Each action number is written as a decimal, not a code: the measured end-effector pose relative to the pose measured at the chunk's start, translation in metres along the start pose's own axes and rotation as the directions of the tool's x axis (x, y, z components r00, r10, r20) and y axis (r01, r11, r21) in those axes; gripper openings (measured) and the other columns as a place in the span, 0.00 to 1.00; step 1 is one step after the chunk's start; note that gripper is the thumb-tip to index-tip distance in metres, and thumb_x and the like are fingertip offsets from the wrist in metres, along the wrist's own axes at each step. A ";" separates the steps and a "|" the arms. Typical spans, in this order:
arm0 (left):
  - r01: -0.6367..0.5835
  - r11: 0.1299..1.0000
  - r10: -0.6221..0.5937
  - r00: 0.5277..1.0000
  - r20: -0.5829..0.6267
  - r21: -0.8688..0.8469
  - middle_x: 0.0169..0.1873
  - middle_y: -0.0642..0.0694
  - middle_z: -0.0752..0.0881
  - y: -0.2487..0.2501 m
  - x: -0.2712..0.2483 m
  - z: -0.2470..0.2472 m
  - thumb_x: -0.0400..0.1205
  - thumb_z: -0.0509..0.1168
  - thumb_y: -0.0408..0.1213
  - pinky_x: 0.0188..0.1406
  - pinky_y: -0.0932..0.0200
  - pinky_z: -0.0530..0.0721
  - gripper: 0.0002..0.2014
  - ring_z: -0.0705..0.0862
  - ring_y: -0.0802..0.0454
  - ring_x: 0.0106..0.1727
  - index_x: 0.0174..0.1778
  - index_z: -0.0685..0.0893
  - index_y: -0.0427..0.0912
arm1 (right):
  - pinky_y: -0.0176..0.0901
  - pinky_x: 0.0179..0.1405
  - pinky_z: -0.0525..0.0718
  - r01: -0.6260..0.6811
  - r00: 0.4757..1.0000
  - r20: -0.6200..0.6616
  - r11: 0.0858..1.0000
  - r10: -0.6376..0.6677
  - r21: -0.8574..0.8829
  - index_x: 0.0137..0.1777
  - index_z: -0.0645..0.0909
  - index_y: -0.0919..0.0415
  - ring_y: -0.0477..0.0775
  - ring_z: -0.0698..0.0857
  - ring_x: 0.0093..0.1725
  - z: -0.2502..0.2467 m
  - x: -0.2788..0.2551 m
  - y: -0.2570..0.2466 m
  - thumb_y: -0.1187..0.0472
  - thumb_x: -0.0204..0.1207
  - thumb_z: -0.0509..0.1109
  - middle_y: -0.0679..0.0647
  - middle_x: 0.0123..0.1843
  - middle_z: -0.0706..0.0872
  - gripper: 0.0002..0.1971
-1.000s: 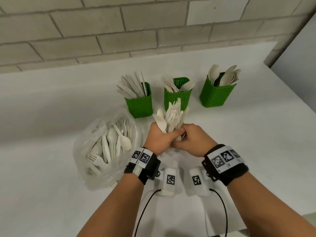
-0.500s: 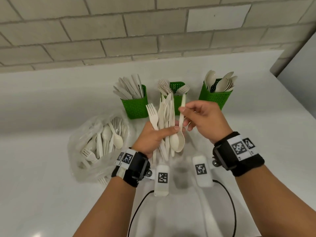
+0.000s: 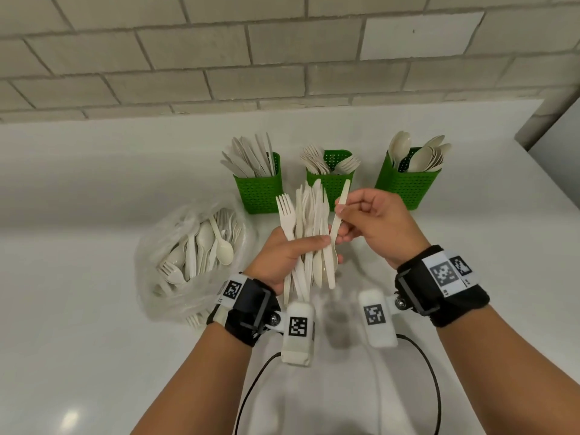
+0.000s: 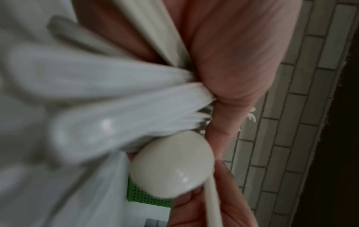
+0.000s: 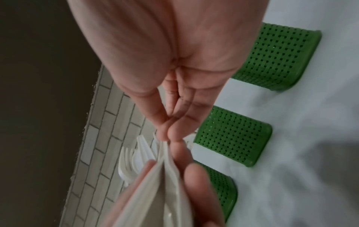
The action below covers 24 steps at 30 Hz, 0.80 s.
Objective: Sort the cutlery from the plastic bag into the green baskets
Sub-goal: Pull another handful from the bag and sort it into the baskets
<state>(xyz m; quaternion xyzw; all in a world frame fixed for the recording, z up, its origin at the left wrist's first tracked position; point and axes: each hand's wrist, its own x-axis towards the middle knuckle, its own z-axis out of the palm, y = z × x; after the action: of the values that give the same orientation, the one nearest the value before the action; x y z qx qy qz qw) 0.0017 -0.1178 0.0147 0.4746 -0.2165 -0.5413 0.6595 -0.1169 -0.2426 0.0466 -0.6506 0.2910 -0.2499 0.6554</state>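
Note:
My left hand (image 3: 314, 248) grips a bunch of white plastic cutlery (image 3: 309, 215) upright above the table, a fork (image 3: 286, 215) at its left side. My right hand (image 3: 340, 222) pinches the handle of one spoon (image 3: 342, 199) just right of the bunch, bowl end down. In the left wrist view the spoon's bowl (image 4: 170, 164) sits beside the bunch. Behind stand three green baskets: knives (image 3: 259, 191), forks (image 3: 337, 186), spoons (image 3: 408, 188). The clear plastic bag (image 3: 175, 296) with more cutlery lies to the left.
The white table (image 3: 94, 324) ends at a brick wall (image 3: 282, 58) behind the baskets. Its right edge (image 3: 561, 196) runs close to the spoon basket. Wrist camera units and black cables (image 3: 433, 372) hang below my hands.
One second ago both hands were closed together round the bunch. Since then my right hand has drawn a single spoon out to the right, and the bunch now stands taller in my left hand.

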 end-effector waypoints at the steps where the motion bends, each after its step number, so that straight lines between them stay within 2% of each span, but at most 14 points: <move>1: 0.000 1.000 0.000 1.000 -0.007 0.015 0.48 0.33 0.90 0.000 0.001 -0.001 0.78 0.68 0.21 0.47 0.41 0.89 0.11 0.90 0.37 0.44 0.54 0.87 0.36 | 0.38 0.24 0.85 -0.004 1.000 0.003 1.000 0.004 -0.014 0.48 0.81 0.71 0.54 0.85 0.22 0.001 0.001 0.000 0.73 0.78 0.70 0.59 0.26 0.85 0.02; 5: 0.008 0.998 -0.004 0.998 -0.067 0.062 0.42 0.34 0.89 -0.001 0.002 -0.011 0.72 0.72 0.26 0.43 0.47 0.87 0.10 0.88 0.36 0.44 0.49 0.89 0.36 | 0.40 0.25 0.85 0.007 0.997 -0.072 1.000 -0.006 0.016 0.44 0.78 0.69 0.52 0.84 0.23 -0.003 0.006 -0.004 0.76 0.78 0.68 0.63 0.30 0.82 0.04; 8: 0.000 0.997 0.010 0.990 -0.143 0.076 0.40 0.35 0.89 0.000 0.003 -0.016 0.75 0.71 0.22 0.40 0.49 0.88 0.08 0.88 0.36 0.42 0.49 0.87 0.33 | 0.43 0.28 0.87 0.010 0.996 -0.094 0.999 -0.007 0.038 0.42 0.75 0.67 0.54 0.86 0.25 -0.012 0.008 -0.007 0.78 0.76 0.68 0.65 0.33 0.82 0.07; 10: -0.010 0.989 0.035 0.985 -0.170 0.149 0.42 0.36 0.90 0.000 0.003 -0.018 0.77 0.69 0.19 0.44 0.47 0.90 0.08 0.89 0.37 0.42 0.49 0.87 0.32 | 0.50 0.35 0.88 0.014 0.998 -0.064 0.996 -0.020 -0.087 0.41 0.77 0.64 0.56 0.87 0.30 -0.020 0.008 -0.006 0.75 0.73 0.74 0.67 0.37 0.84 0.09; 11: -0.011 0.976 0.051 0.983 -0.177 0.218 0.43 0.37 0.91 0.000 0.004 -0.019 0.77 0.69 0.20 0.47 0.46 0.89 0.08 0.90 0.39 0.43 0.48 0.88 0.33 | 0.51 0.40 0.88 0.040 0.998 -0.034 0.966 -0.050 -0.254 0.40 0.79 0.62 0.57 0.88 0.34 -0.024 0.008 -0.005 0.71 0.70 0.78 0.64 0.39 0.86 0.10; 13: -0.019 0.916 0.092 0.982 -0.165 0.402 0.44 0.40 0.92 0.000 0.005 -0.023 0.76 0.72 0.23 0.54 0.47 0.88 0.07 0.90 0.44 0.46 0.45 0.89 0.37 | 0.50 0.46 0.84 0.121 0.992 0.094 0.781 -0.080 -0.612 0.38 0.84 0.55 0.54 0.87 0.40 -0.027 0.005 -0.006 0.58 0.67 0.83 0.54 0.39 0.88 0.09; 16: -0.025 0.830 0.117 0.985 -0.129 0.558 0.41 0.43 0.92 -0.003 0.005 -0.022 0.75 0.76 0.29 0.52 0.54 0.86 0.04 0.89 0.52 0.44 0.43 0.90 0.38 | 0.53 0.63 0.73 0.173 0.979 0.197 0.308 0.048 -0.936 0.39 0.88 0.47 0.49 0.82 0.45 -0.015 0.000 -0.012 0.38 0.68 0.76 0.44 0.41 0.88 0.13; 17: -0.028 0.825 0.117 0.985 -0.123 0.564 0.40 0.44 0.91 -0.004 0.004 -0.020 0.75 0.76 0.29 0.51 0.56 0.86 0.04 0.89 0.54 0.43 0.44 0.90 0.38 | 0.56 0.68 0.67 0.167 0.977 0.185 0.159 0.107 -0.973 0.39 0.88 0.47 0.48 0.80 0.45 -0.009 0.000 -0.013 0.36 0.69 0.74 0.44 0.41 0.87 0.15; 18: -0.034 0.825 0.120 0.986 -0.116 0.563 0.39 0.45 0.91 -0.005 0.004 -0.019 0.75 0.77 0.29 0.50 0.58 0.86 0.04 0.88 0.55 0.43 0.43 0.90 0.38 | 0.57 0.69 0.63 0.171 0.970 0.181 0.070 0.165 -0.983 0.39 0.88 0.48 0.49 0.80 0.45 -0.003 -0.001 -0.013 0.37 0.70 0.73 0.44 0.40 0.87 0.15; 19: -0.043 0.824 0.125 0.986 -0.108 0.565 0.39 0.45 0.91 -0.006 0.003 -0.018 0.74 0.77 0.29 0.50 0.59 0.86 0.04 0.88 0.55 0.43 0.43 0.90 0.38 | 0.56 0.67 0.65 0.209 0.954 0.215 0.050 0.211 -0.977 0.40 0.88 0.51 0.49 0.80 0.44 0.001 -0.003 -0.011 0.41 0.72 0.72 0.46 0.38 0.87 0.14; 20: -0.051 0.820 0.131 0.986 -0.100 0.570 0.40 0.44 0.91 -0.006 0.002 -0.017 0.74 0.77 0.29 0.51 0.58 0.86 0.04 0.89 0.54 0.44 0.43 0.90 0.38 | 0.51 0.61 0.71 0.265 0.922 0.285 0.111 0.262 -0.958 0.40 0.87 0.54 0.50 0.80 0.40 0.006 -0.006 -0.007 0.46 0.74 0.72 0.48 0.36 0.86 0.12; 21: -0.056 0.821 0.135 0.986 -0.098 0.568 0.41 0.43 0.92 -0.005 0.002 -0.017 0.74 0.76 0.28 0.53 0.55 0.86 0.05 0.89 0.51 0.45 0.44 0.90 0.38 | 0.46 0.51 0.77 0.285 0.878 0.354 0.241 0.323 -0.928 0.40 0.86 0.59 0.49 0.80 0.35 0.009 -0.008 -0.003 0.51 0.76 0.71 0.50 0.34 0.84 0.11; 23: -0.058 0.864 0.145 0.980 -0.137 0.501 0.43 0.39 0.92 -0.001 0.001 -0.018 0.74 0.76 0.27 0.54 0.53 0.87 0.06 0.90 0.46 0.48 0.46 0.90 0.36 | 0.42 0.35 0.80 0.165 0.815 0.401 0.495 0.418 -0.853 0.43 0.82 0.65 0.47 0.79 0.27 0.009 -0.010 0.004 0.58 0.82 0.66 0.51 0.30 0.81 0.10; 24: -0.063 0.905 0.148 0.974 -0.173 0.420 0.43 0.38 0.92 0.001 0.000 -0.020 0.74 0.75 0.25 0.54 0.53 0.88 0.07 0.90 0.45 0.47 0.47 0.89 0.35 | 0.41 0.31 0.79 0.092 0.821 0.384 0.567 0.423 -0.819 0.45 0.80 0.63 0.47 0.79 0.27 0.006 -0.009 0.007 0.60 0.83 0.64 0.50 0.32 0.80 0.09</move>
<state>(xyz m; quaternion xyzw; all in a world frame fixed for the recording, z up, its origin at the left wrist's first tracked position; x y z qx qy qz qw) 0.0181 -0.1103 0.0064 0.6424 -0.2835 -0.3964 0.5915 -0.1192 -0.2317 0.0398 -0.8857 0.2367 0.1714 0.3606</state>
